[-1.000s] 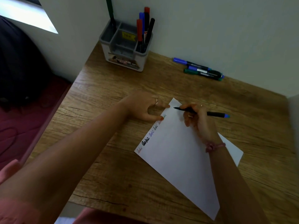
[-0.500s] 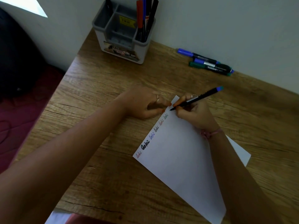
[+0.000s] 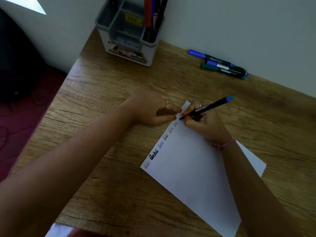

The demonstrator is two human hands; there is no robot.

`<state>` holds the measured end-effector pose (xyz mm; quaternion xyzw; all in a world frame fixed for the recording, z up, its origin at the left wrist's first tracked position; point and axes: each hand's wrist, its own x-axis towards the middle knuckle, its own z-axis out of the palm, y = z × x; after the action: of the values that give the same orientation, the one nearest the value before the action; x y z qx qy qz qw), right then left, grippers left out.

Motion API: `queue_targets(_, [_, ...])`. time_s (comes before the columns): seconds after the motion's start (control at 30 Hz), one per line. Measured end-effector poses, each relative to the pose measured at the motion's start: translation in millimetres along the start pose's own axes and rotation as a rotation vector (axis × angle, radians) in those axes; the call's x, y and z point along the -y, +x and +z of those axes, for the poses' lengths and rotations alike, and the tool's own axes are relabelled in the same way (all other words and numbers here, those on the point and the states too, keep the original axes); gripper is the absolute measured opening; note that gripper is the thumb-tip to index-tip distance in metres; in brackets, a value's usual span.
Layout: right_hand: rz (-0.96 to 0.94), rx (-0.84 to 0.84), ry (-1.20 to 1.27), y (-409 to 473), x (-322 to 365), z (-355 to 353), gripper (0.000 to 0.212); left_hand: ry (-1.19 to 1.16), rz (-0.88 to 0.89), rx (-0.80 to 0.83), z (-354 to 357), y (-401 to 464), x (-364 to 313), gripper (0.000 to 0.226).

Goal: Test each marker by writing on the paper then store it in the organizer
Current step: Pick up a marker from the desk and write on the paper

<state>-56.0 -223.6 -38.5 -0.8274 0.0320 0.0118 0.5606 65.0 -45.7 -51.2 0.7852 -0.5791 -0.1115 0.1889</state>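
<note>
My right hand (image 3: 203,124) is clenched around the marker (image 3: 207,107), a black barrel with a blue end cap, tip just touching the paper (image 3: 196,177) near its upper corner at centre frame. My left hand (image 3: 152,111) is curled, fingertips pinning that corner's edge flat on the worktop (image 3: 119,79), grasping nothing I can make out. To do this well, I judge I should keep the left fingertips pressing so the sheet cannot swivel, hold the marker at this slant, and write lightly but steadily in the little space left before the corner; it is tight there, so small letters are needed. Readable writing: along the paper's left edge runs the word "loki" repeated, in red, then thick black, blue, black, red and a greenish one nearest the tip. The organizer (image 3: 126,48) sits at upper centre against the wall, with a yellow sticker I cannot read and a printed front label showing only "OP"; red, blue and black markers stand in its right compartment. At upper right, three more markers (image 3: 220,64) lie waiting by the wall, two blue-capped and one green; their barrel print is too small to read.
</note>
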Motion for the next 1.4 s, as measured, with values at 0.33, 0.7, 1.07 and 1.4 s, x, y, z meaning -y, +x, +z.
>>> queue_targets(0.33, [-0.006, -0.018, -0.024, 0.1, -2.6, -0.6, 0.010, 0.022, -0.020, -0.002, 0.5, -0.7, 0.5, 0.041])
queue_targets(0.7, [-0.016, -0.047, -0.012, 0.4, -5.1, 1.7, 0.007, 0.004, -0.001, -0.036, 3.4, 0.4, 1.9, 0.044])
queue_targets(1.07, [-0.006, -0.084, 0.006, 1.7, -2.3, 0.7, 0.008, -0.013, -0.004, -0.056, 4.5, 0.3, 3.2, 0.046])
queue_targets(1.4, [-0.019, -0.102, -0.013, 2.7, -2.0, -0.1, 0.005, 0.023, -0.007, -0.045, 4.5, 0.4, 2.9, 0.051])
